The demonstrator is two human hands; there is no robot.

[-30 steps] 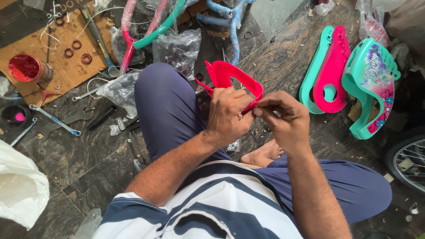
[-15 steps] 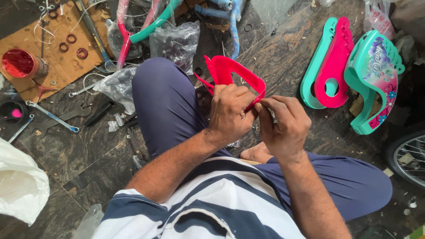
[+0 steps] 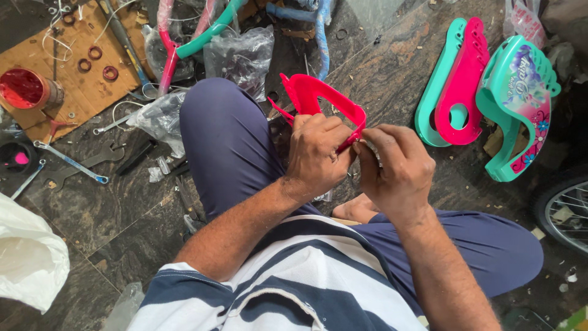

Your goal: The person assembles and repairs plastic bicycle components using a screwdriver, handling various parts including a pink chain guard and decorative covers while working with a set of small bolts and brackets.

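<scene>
Between the knees, the left hand (image 3: 316, 153) grips closed around the pink plastic guard (image 3: 318, 101); just beside, the right hand (image 3: 395, 168) pinches its edge.

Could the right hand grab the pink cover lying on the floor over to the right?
Probably yes. The pink cover lies uncovered on top of a teal cover, with bare floor between it and the right hand. But that hand is pinching the red plastic part, together with the left hand.

Bright pink moulded plastic guard piece (image 3: 318, 98), curved w/ open loop, held tilted above lap over dark stone floor; near end gripped, far end pointing away.
</scene>
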